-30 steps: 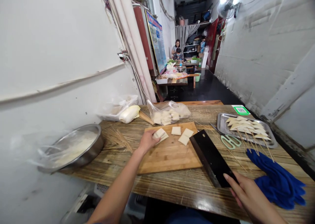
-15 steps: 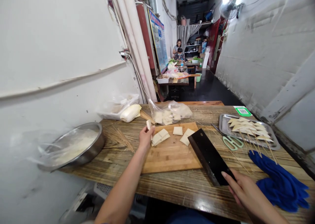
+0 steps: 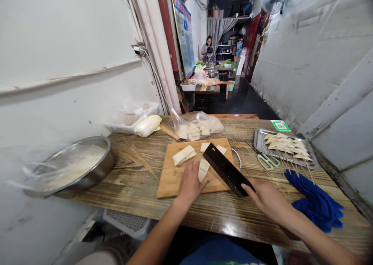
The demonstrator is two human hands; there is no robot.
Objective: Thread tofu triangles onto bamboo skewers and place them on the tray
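One tofu slice (image 3: 204,169), held between our left hand's (image 3: 191,182) fingers and thumb, now reaches mid-cutting board (image 3: 169,179); our right hand (image 3: 262,195) grips the cleaver (image 3: 225,169) closer, seemingly within blade reach.

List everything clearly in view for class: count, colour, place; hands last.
Wooden table: one, brown, foreground.
Rectangular wooden cutting board: one, tan, on table.
Flat food slices: several, cream, on board.
Broad metal cleaver: one, black, over board.
Plastic bags: several, clear, back and left.
Oval leafy vegetable: one, yellow-white, back left.
Wooden skewers: many, tan, left of board.
Round metal basin: one, silver, left.
Rectangular metal tray: one, silver, right.
Skewered food pieces: several, cream, on tray.
Metal scissors: one, green-handled, beside tray.
Cloth gloves: count unclear, blue, right.
Square card: one, green-white, behind tray.
Round fan: one, grey, right wall.
Rectangular poster: one, blue, background.
People: two, mixed clothing, background.
Left hand: one, at a slice.
Right hand: one, gripping cleaver.
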